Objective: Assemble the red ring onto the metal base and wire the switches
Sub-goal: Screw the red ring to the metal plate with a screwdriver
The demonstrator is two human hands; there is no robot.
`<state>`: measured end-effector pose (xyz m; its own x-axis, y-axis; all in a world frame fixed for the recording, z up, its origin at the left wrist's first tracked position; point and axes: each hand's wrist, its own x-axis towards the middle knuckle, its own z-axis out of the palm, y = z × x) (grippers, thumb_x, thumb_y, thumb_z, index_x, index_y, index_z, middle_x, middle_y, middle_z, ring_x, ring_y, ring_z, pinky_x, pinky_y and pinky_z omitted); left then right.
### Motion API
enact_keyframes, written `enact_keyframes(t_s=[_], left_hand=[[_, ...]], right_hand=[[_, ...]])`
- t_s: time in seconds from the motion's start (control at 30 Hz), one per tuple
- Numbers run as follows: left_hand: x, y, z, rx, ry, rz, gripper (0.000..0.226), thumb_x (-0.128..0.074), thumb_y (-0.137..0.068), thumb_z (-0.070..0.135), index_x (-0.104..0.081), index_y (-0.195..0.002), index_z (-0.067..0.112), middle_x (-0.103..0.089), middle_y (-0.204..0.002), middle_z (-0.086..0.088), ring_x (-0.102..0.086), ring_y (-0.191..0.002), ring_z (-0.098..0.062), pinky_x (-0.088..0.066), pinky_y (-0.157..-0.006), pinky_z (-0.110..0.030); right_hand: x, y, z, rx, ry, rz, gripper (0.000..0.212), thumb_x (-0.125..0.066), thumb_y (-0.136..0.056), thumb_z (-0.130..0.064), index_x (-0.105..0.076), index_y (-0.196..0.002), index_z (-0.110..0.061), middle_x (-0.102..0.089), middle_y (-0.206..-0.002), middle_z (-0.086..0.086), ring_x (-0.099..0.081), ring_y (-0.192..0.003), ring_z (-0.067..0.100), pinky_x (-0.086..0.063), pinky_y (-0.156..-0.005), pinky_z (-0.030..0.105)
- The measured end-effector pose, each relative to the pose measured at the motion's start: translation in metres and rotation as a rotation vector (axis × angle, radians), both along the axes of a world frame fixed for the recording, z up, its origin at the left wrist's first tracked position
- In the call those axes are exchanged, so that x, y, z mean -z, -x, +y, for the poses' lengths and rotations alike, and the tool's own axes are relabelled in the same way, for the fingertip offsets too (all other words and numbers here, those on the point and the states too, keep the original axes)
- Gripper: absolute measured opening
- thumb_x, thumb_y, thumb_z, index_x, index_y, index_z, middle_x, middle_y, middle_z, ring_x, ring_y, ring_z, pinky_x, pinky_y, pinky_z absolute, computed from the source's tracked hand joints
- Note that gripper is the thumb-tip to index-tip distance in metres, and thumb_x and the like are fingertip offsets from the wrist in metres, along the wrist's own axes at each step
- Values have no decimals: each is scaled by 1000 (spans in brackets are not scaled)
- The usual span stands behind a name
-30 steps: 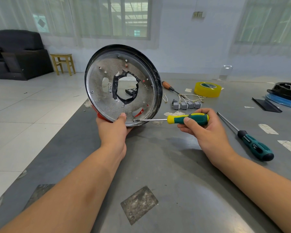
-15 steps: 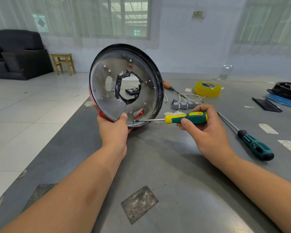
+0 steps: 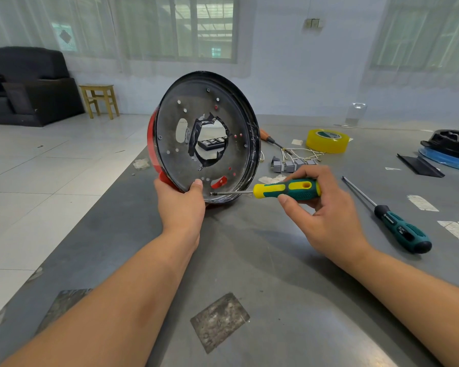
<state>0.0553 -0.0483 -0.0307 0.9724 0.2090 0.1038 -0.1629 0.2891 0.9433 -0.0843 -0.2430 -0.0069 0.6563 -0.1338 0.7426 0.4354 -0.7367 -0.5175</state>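
Observation:
A round metal base (image 3: 210,107) with a black rim stands on edge on the grey table, its holed inner face toward me. The red ring (image 3: 151,144) shows behind its left edge. My left hand (image 3: 180,205) grips the base at the bottom, thumb on the inner face. My right hand (image 3: 321,207) holds a yellow-green screwdriver (image 3: 286,190) level, its tip at the base's lower rim just right of my thumb. A row of grey switches (image 3: 292,164) with white wires lies on the table behind.
A longer green-handled screwdriver (image 3: 398,226) lies to the right. A yellow tape roll (image 3: 327,141), an orange-handled tool (image 3: 266,137), a black strip (image 3: 419,165) and a black and blue part (image 3: 451,148) sit farther back. The table's left edge drops to a tiled floor.
The base has turned, its face swinging more to the right, so the red ring shows at its left edge. The screwdriver tip stays at the lower rim.

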Motion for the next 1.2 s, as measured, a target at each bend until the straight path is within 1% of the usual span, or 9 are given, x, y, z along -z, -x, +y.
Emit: enact_keyframes(t_s=[0.17, 0.47, 0.63, 0.8, 0.93, 1.0, 1.07, 1.13, 1.2], left_hand=[[1, -1, 1, -2, -19, 10, 42, -76, -90, 13, -48, -98, 44, -66, -107, 15, -68, -110, -25, -57, -100, -52], [1, 0, 1, -9, -21, 12, 41, -74, -91, 11, -47, -97, 42, -65, -107, 15, -68, -110, -26, -56, -101, -52], [0, -1, 1, -1, -12, 9, 42, -73, -92, 11, -47, -96, 43, -64, -106, 16, -68, -110, -25, -56, -102, -51], [1, -1, 1, -2, -24, 8, 42, -73, -92, 11, -46, -97, 43, -64, -107, 15, -68, -110, -25, -56, -101, -52], [1, -2, 3, -10, -13, 13, 42, -73, -93, 11, -45, -97, 42, -63, -106, 16, -68, -109, -24, -57, -101, -52], [2, -2, 3, -23, -17, 14, 40, -73, -93, 12, -45, -96, 41, -63, -104, 16, -67, -107, -23, -57, -100, -52], [1, -3, 2, -29, -16, 16, 41, -73, -93, 12, -45, -95, 41, -62, -103, 17, -67, -106, -22, -57, -100, -52], [1, -3, 2, -29, -21, 18, 41, -73, -93, 12, -45, -95, 42, -62, -103, 18, -67, -105, -21, -57, -100, -52], [2, -3, 2, -32, -23, 18, 42, -73, -93, 11, -44, -95, 43, -62, -103, 18, -66, -104, -20, -57, -100, -52]], right_hand=[[-1, 1, 2, -15, 2, 0, 34, -67, -86, -49, -47, -112, -55, -62, -107, -21, -67, -96, 18, -60, -84, 41], [1, 5, 1, 0, 90, 28, 36, -78, -89, -25, -56, -115, -36, -61, -109, -33, -64, -99, 4, -54, -83, 19], [-3, 5, -1, 95, 50, 76, 30, -69, -83, -54, -61, -105, -36, -66, -90, -24, -63, -83, 5, -50, -67, 13], [-4, 4, -2, 152, -30, 242, 44, -59, -82, -76, -56, -101, -37, -63, -61, -6, -59, -51, 9, -53, -51, 32], [-8, 7, -4, 96, -1, 337, 31, -52, -81, -54, -37, -108, -49, -54, -61, -5, -49, -52, 11, -44, -53, 40], [-8, 8, -5, 88, 32, 394, 22, -54, -89, -46, -40, -107, -46, -62, -66, -4, -55, -55, 12, -50, -58, 44], [-9, 7, -5, 137, 61, 424, 17, -47, -99, -53, -47, -106, -37, -68, -67, -2, -61, -59, 13, -55, -63, 47], [-12, 7, -5, 239, 96, 444, 49, -29, -93, -72, -53, -101, -30, -68, -65, 1, -64, -62, 17, -55, -66, 49], [-15, 7, -5, 308, 133, 474, 62, -21, -86, -81, -54, -101, -30, -67, -65, 2, -64, -67, 22, -55, -68, 48]])
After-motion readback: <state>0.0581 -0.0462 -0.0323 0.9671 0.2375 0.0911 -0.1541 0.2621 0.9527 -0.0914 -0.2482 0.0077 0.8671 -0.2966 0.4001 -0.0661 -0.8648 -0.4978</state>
